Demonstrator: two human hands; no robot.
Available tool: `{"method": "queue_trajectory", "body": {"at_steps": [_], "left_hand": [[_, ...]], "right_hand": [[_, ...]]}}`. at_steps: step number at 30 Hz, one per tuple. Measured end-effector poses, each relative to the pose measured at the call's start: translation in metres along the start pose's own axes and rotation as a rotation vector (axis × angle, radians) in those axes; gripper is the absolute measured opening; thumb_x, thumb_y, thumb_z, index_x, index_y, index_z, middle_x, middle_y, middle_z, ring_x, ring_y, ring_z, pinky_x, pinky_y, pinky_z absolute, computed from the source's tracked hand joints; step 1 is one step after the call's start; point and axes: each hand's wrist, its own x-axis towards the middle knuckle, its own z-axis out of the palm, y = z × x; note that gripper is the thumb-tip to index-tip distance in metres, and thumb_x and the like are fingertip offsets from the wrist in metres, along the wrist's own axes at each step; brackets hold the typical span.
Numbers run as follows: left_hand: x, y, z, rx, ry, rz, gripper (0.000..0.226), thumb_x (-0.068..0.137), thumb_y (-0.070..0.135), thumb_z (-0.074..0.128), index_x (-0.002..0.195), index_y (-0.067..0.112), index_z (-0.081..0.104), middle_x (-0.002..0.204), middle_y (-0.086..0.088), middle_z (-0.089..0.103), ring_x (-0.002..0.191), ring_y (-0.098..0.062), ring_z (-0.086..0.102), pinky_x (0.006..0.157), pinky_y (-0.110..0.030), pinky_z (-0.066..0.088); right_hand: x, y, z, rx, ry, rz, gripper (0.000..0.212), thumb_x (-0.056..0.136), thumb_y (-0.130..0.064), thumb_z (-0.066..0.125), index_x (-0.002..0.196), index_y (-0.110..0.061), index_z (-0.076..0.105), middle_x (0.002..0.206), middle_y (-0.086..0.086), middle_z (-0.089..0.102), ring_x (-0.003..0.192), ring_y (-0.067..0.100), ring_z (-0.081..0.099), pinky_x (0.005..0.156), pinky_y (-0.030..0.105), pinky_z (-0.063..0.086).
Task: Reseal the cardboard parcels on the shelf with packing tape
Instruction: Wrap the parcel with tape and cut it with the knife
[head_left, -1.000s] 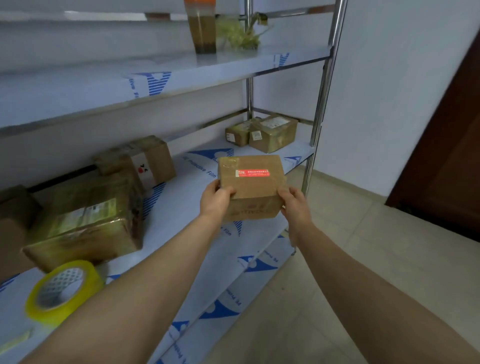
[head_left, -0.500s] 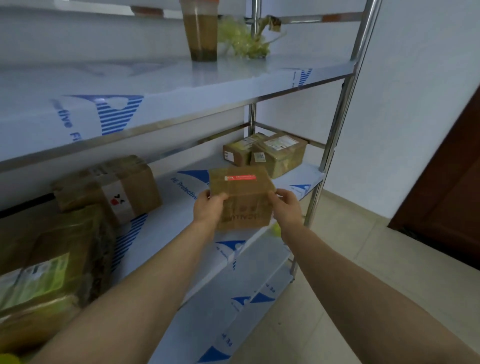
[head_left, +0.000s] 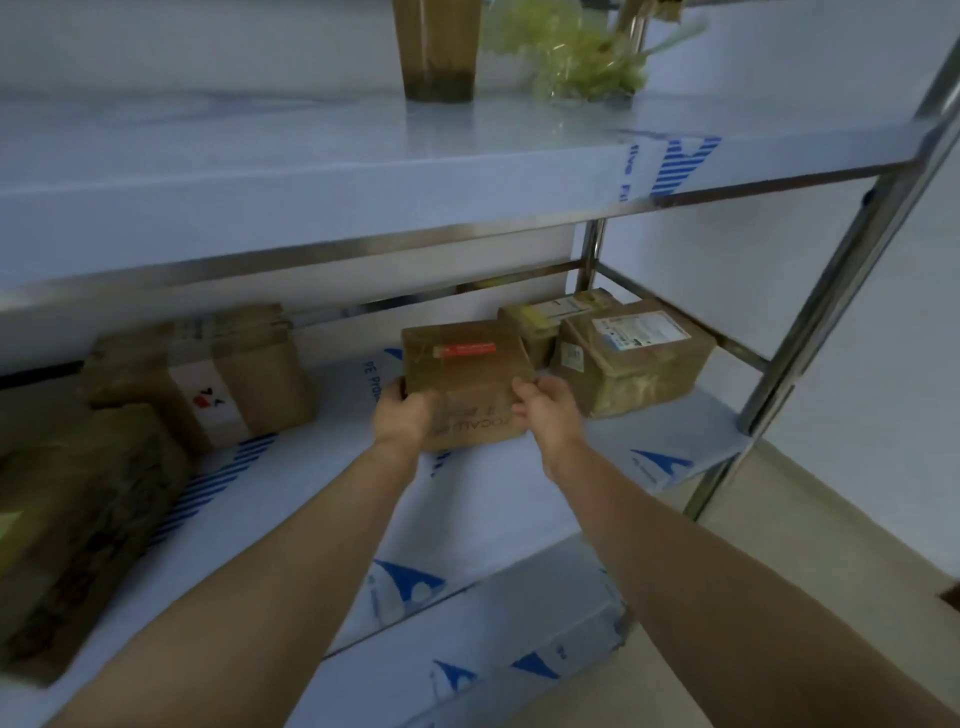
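Observation:
A small cardboard parcel (head_left: 465, 366) with a red label on top sits on or just above the middle shelf (head_left: 519, 499), under the upper shelf. My left hand (head_left: 402, 415) grips its left side and my right hand (head_left: 545, 408) grips its right side, fingers curled round the edges. Two taped parcels stand just right of it: a bigger one (head_left: 636, 361) with a white label, and a smaller one (head_left: 545, 319) behind. No tape roll is in view.
A parcel with a white and red sticker (head_left: 208, 374) and a large taped parcel (head_left: 72, 525) lie at the left. The upper shelf (head_left: 467, 171) carries a brown cup (head_left: 436, 49) and a green plastic bag (head_left: 582, 57). A steel post (head_left: 810, 343) stands at the right.
Both hands carried the red-label parcel forward and into the middle shelf, up beside the two parcels at the right. The view moved closer, and the yellow tape roll dropped out of sight.

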Motion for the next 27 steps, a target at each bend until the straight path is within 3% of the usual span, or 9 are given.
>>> {"method": "queue_trajectory", "body": {"at_steps": [6, 10, 14, 17, 20, 24, 25, 27], "left_hand": [[0.004, 0.012, 0.043, -0.021, 0.171, -0.094, 0.027, 0.091, 0.012, 0.053, 0.118, 0.013, 0.057, 0.108, -0.009, 0.061, 0.108, -0.033, 0.056, 0.099, -0.041, 0.045], [0.007, 0.013, 0.058, -0.053, 0.215, -0.136, 0.03, 0.091, 0.017, 0.055, 0.12, 0.013, 0.058, 0.117, -0.013, 0.063, 0.109, -0.034, 0.058, 0.099, -0.042, 0.046], [0.017, 0.017, 0.067, -0.085, 0.233, -0.131, 0.032, 0.09, 0.017, 0.057, 0.122, 0.014, 0.058, 0.113, -0.009, 0.063, 0.109, -0.03, 0.058, 0.101, -0.04, 0.044], [0.028, 0.016, 0.071, -0.102, 0.208, -0.095, 0.032, 0.09, 0.014, 0.057, 0.122, 0.014, 0.059, 0.107, -0.003, 0.061, 0.105, -0.026, 0.058, 0.099, -0.035, 0.045], [0.03, 0.014, 0.073, -0.066, 0.186, -0.079, 0.033, 0.087, 0.018, 0.057, 0.12, 0.016, 0.06, 0.118, -0.005, 0.065, 0.111, -0.026, 0.058, 0.104, -0.037, 0.043], [0.031, 0.018, 0.074, -0.008, 0.17, -0.117, 0.039, 0.068, 0.043, 0.054, 0.105, 0.03, 0.059, 0.131, -0.004, 0.058, 0.124, -0.028, 0.049, 0.111, -0.042, 0.032], [0.033, 0.02, 0.075, -0.019, 0.176, -0.121, 0.031, 0.074, 0.04, 0.055, 0.103, 0.029, 0.058, 0.132, -0.004, 0.057, 0.125, -0.027, 0.048, 0.112, -0.043, 0.031], [0.042, 0.019, 0.079, -0.085, 0.172, -0.097, 0.025, 0.092, 0.018, 0.051, 0.117, 0.017, 0.056, 0.127, -0.006, 0.057, 0.12, -0.025, 0.052, 0.107, -0.037, 0.038]], "right_hand": [[0.059, -0.005, -0.02, -0.087, -0.174, -0.002, 0.012, 0.092, -0.017, 0.058, 0.103, -0.015, 0.052, 0.094, 0.002, 0.059, 0.098, 0.024, 0.058, 0.099, 0.043, 0.047], [0.076, -0.003, -0.022, -0.145, -0.23, -0.003, 0.017, 0.087, -0.017, 0.061, 0.103, -0.014, 0.056, 0.105, 0.01, 0.062, 0.096, 0.024, 0.06, 0.093, 0.04, 0.05], [0.083, -0.009, -0.022, -0.193, -0.266, -0.033, 0.027, 0.084, -0.013, 0.06, 0.111, -0.011, 0.059, 0.102, 0.008, 0.062, 0.093, 0.024, 0.059, 0.083, 0.034, 0.048], [0.09, -0.01, -0.018, -0.25, -0.252, -0.056, 0.04, 0.083, -0.019, 0.062, 0.122, -0.012, 0.057, 0.118, 0.01, 0.06, 0.106, 0.028, 0.058, 0.094, 0.037, 0.048], [0.098, -0.012, -0.017, -0.279, -0.242, -0.072, 0.044, 0.083, -0.019, 0.064, 0.126, -0.013, 0.055, 0.124, 0.01, 0.06, 0.112, 0.028, 0.057, 0.098, 0.038, 0.046], [0.106, -0.018, -0.014, -0.314, -0.295, -0.047, 0.057, 0.08, -0.024, 0.066, 0.133, -0.014, 0.048, 0.129, 0.01, 0.054, 0.116, 0.03, 0.053, 0.1, 0.04, 0.045], [0.11, -0.018, -0.011, -0.329, -0.312, -0.042, 0.066, 0.075, -0.028, 0.067, 0.136, -0.015, 0.045, 0.131, 0.01, 0.052, 0.116, 0.03, 0.053, 0.101, 0.042, 0.045], [0.121, -0.015, -0.004, -0.349, -0.34, -0.045, 0.084, 0.062, -0.035, 0.066, 0.14, -0.018, 0.04, 0.134, 0.009, 0.05, 0.117, 0.031, 0.054, 0.101, 0.044, 0.045]]}}
